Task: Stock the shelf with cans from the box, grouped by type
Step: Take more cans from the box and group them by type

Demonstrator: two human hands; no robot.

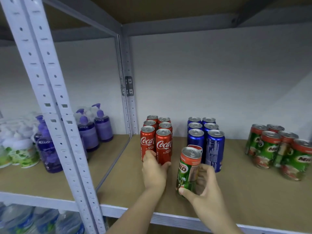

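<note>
On the brown shelf board [236, 186] stand three groups of cans. Several red cola cans [157, 132] form two rows at the left, several blue cans [205, 132] stand in the middle, and several green Milo cans [278, 149] are grouped at the right. My left hand [154, 173] wraps the bottom of the front red cola can [163, 146], which stands on the board. My right hand [202, 186] holds a green Milo can [189, 169] upright, low over the board in front of the blue cans. The box is out of view.
A white perforated upright [55, 115] crosses the left foreground. Purple pump bottles [94, 129] and green-and-white packages [18, 154] fill the neighbouring bay on the left. Water bottles [42, 220] sit on the shelf below. Bare board lies between the blue and Milo groups.
</note>
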